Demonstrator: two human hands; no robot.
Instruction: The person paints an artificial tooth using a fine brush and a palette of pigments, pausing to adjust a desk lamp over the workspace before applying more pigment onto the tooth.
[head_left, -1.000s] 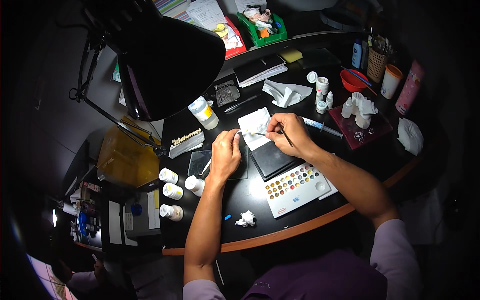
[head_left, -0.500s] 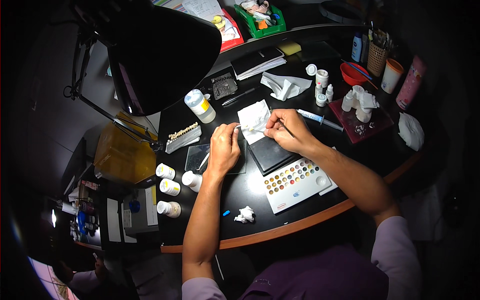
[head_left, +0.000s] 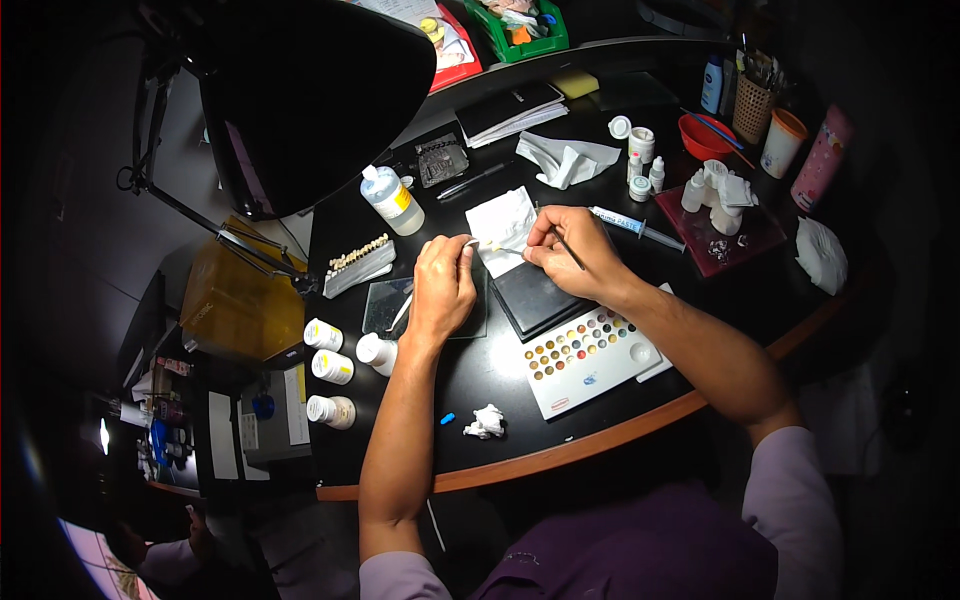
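both hands meet over a white tissue [head_left: 503, 228] on the dark counter [head_left: 500, 375].
left hand [head_left: 441, 285] pinches a small pale piece, right hand [head_left: 570, 255] grips a thin brush [head_left: 568, 247]; three white yellow-labelled jars [head_left: 331, 367] stand left.

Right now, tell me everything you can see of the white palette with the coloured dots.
The palette is a flat white rectangular tray, plastic by its look, with rows of small round wells holding dabs of yellow, brown, orange, blue and dark colour, and one larger pale well near its right end. It lies flat and skewed on the black desk, near the front wooden edge, below the black pad. The right forearm passes over its upper right corner.
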